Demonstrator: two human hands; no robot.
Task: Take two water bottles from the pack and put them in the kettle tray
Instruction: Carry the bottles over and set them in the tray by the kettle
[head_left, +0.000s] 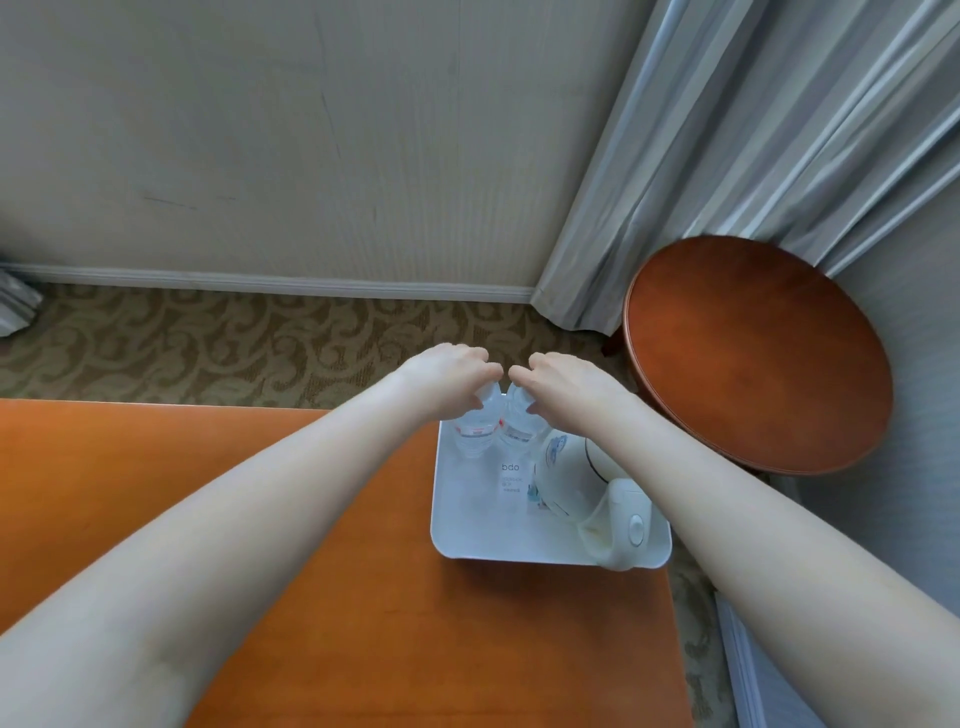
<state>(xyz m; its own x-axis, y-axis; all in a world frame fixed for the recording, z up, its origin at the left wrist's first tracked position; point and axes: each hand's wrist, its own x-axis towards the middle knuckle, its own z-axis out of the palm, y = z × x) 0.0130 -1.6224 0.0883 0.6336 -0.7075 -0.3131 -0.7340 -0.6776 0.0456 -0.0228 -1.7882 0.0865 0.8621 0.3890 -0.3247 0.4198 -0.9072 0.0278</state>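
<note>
Two clear water bottles stand upright side by side at the far end of the white kettle tray (467, 540). My left hand (447, 371) is closed over the top of the left bottle (475, 431). Over the top of the right bottle (519, 428) my right hand (563, 379) is closed the same way. A white electric kettle (576, 488) sits in the tray's right half, just right of the bottles and under my right forearm. The bottle caps are hidden by my fingers. The pack is not in view.
The tray rests at the far right corner of an orange wooden desk (311, 519). A round brown side table (753, 353) stands to the right, beside grey curtains (727, 156). Patterned carpet (208, 343) and a pale wall lie beyond the desk.
</note>
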